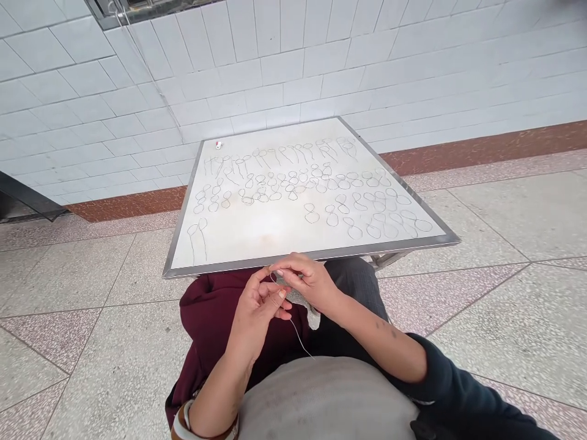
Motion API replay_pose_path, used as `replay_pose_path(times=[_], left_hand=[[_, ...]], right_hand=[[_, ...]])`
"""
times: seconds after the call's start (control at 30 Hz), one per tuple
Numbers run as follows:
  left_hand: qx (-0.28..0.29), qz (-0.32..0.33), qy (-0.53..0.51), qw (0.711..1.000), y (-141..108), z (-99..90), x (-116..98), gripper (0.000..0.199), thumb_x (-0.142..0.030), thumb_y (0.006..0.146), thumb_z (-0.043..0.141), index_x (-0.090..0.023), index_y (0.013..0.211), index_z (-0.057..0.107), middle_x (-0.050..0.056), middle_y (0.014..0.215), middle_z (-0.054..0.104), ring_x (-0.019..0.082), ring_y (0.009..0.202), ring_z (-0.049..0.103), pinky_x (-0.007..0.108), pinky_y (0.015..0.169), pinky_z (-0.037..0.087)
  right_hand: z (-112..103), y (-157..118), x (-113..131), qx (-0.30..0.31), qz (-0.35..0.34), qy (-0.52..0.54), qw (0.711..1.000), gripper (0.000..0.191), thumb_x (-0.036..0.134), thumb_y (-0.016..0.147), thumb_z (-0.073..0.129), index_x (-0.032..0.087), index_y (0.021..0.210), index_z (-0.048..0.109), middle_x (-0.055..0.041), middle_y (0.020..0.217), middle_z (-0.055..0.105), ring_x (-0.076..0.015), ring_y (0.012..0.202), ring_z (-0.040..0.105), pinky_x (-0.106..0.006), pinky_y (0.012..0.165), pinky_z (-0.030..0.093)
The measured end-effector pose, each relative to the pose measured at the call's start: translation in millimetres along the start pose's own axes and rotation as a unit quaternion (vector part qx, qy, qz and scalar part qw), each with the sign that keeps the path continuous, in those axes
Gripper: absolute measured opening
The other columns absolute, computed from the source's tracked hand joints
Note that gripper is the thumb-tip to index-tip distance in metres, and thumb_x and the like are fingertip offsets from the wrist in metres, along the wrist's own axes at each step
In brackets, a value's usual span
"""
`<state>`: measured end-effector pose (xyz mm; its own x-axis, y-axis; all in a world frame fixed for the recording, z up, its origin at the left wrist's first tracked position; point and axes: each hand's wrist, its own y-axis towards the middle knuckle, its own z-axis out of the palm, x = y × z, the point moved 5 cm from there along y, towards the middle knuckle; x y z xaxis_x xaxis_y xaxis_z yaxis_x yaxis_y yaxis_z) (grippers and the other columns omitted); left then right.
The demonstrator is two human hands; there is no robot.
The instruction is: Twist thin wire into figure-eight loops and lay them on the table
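Just in front of the table's near edge, my two hands meet over my lap. My left hand (260,300) pinches a thin pale wire (300,340) between thumb and fingers, and its free end trails down toward my belly. My right hand (312,282) comes in from the right, its fingertips pressed on a small loop of the same wire at my left index finger. The exact grip of the right fingertips is partly hidden. Nearest to the hands on the tabletop lies a long wire piece (205,239) with loops at its top end.
A white table (257,238) with a grey metal rim stands against a tiled wall (284,67). Rows of bent wire pieces, many like figure eights (332,215), cover much of it. A small white and red object (219,145) sits at the far left corner.
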<state>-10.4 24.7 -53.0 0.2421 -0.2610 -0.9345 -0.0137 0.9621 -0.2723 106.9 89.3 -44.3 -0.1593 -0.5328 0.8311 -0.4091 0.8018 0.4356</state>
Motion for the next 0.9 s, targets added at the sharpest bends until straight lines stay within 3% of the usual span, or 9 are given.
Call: replay_pose_path(times=[0.2,0.43,0.7,0.9], left_hand=[[-0.037,0.021,0.025,0.999,5.7,-3.3,0.8,0.045,-0.036,0.081,0.065,-0.019,0.12,0.052,0.003,0.08,0.065,0.012,0.061,0.061,0.024,0.052,0.053],[-0.045,0.02,0.012,0.999,11.2,-7.0,6.3,0.043,-0.031,0.079,0.066,-0.018,0.118,0.052,0.003,0.08,0.067,0.014,0.062,0.065,0.026,0.056,0.054],[-0.088,0.048,0.017,0.995,10.0,-9.1,-1.3,0.046,-0.029,0.079,0.068,-0.018,0.12,0.052,-0.002,0.071,0.064,0.014,0.067,0.067,0.027,0.062,0.056],[-0.09,0.051,0.01,0.995,12.2,-10.0,1.8,0.048,-0.026,0.079,0.067,-0.017,0.123,0.049,-0.002,0.073,0.065,0.013,0.068,0.067,0.026,0.063,0.056]], right_hand=[[1.6,1.5,0.6,0.016,-0.056,-0.019,0.998,0.022,0.017,0.093,0.05,0.025,0.1,0.069,-0.0003,0.084,0.069,-0.0122,0.076,0.06,-0.025,0.069,0.049],[4.2,5.9,-1.0,0.03,-0.101,-0.029,0.994,0.022,0.021,0.096,0.046,0.023,0.099,0.069,-0.0013,0.083,0.064,-0.0116,0.074,0.058,-0.024,0.067,0.049],[9.8,1.8,-6.3,0.08,0.034,0.013,0.996,0.025,0.023,0.09,0.057,0.026,0.114,0.063,-0.0004,0.081,0.058,-0.0126,0.076,0.056,-0.025,0.07,0.049],[11.9,-4.3,-12.2,0.044,0.018,0.03,0.998,0.022,0.02,0.093,0.049,0.025,0.109,0.064,-0.0038,0.094,0.062,-0.015,0.088,0.058,-0.03,0.077,0.051]])
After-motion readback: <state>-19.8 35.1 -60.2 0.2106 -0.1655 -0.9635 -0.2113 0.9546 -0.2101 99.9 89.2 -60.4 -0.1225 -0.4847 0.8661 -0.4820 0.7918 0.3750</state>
